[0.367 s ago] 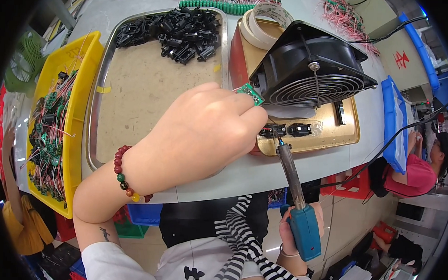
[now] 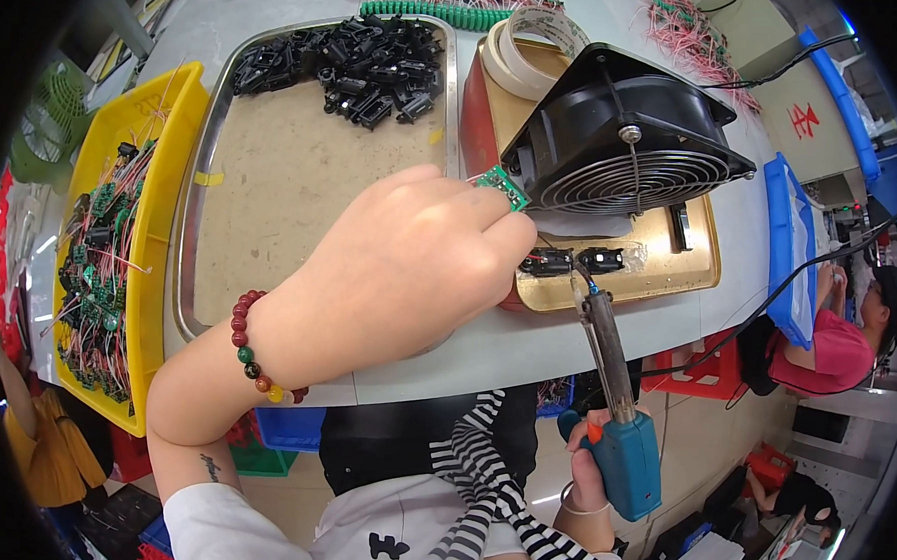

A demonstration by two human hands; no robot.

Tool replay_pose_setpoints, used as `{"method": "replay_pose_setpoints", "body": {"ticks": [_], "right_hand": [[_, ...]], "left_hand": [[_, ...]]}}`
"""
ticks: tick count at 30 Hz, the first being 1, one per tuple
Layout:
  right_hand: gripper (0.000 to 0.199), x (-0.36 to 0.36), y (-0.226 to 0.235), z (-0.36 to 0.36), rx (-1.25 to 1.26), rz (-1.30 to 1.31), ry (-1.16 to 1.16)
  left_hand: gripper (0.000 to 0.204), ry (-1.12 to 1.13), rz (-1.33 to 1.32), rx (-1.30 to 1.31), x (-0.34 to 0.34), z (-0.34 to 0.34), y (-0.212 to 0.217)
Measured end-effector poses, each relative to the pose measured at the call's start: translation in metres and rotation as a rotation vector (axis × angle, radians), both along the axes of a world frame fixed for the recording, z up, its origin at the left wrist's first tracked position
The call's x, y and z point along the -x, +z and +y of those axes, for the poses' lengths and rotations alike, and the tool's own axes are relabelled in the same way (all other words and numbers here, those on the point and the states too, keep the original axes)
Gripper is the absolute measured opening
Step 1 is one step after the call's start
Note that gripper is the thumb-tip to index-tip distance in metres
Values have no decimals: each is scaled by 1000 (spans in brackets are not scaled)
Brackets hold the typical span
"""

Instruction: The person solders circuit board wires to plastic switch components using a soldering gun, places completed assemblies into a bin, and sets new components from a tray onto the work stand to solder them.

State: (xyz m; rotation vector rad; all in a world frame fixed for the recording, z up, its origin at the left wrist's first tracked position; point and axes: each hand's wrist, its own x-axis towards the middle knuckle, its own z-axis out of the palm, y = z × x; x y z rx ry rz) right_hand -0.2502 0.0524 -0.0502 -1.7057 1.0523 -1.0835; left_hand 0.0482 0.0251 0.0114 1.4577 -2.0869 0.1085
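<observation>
Glossy brass-coloured metal tray; matt black plastic fan; shiny steel tray; yellow plastic bin

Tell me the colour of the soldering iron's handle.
The soldering iron's handle, gripped by the right hand, is teal blue; the head view shows it.

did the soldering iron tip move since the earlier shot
No. The soldering iron, gripped by the right hand, has its tip at the same spot beside the two black parts on the gold tray as before.
</observation>
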Motion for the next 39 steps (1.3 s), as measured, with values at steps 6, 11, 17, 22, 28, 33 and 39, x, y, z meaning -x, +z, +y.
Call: {"method": "replay_pose_setpoints", "body": {"ticks": [6, 11, 17, 22, 28, 33, 39], "right_hand": [[30, 2, -1, -1, 43, 34, 3], [38, 2, -5, 3, -30, -100, -15], [40, 4, -9, 3, -35, -128, -20], [40, 5, -12, 2, -19, -159, -34], [37, 13, -17, -1, -11, -177, -70], [36, 25, -34, -6, -10, -164, -25], [77, 127, -145, 3, -573, -295, 77]], "left_hand": [[13, 2, 0, 5, 0, 0, 0], [13, -10, 2, 7, 0, -1, -1], [12, 5, -2, 4, 0, 0, 0], [13, -14, -14, 28, -1, -1, 2], [18, 113, 447, 107, -13, -20, 12], [22, 148, 531, -579, -17, 0, 30], [23, 210, -12, -163, 11, 27, 64]]}}
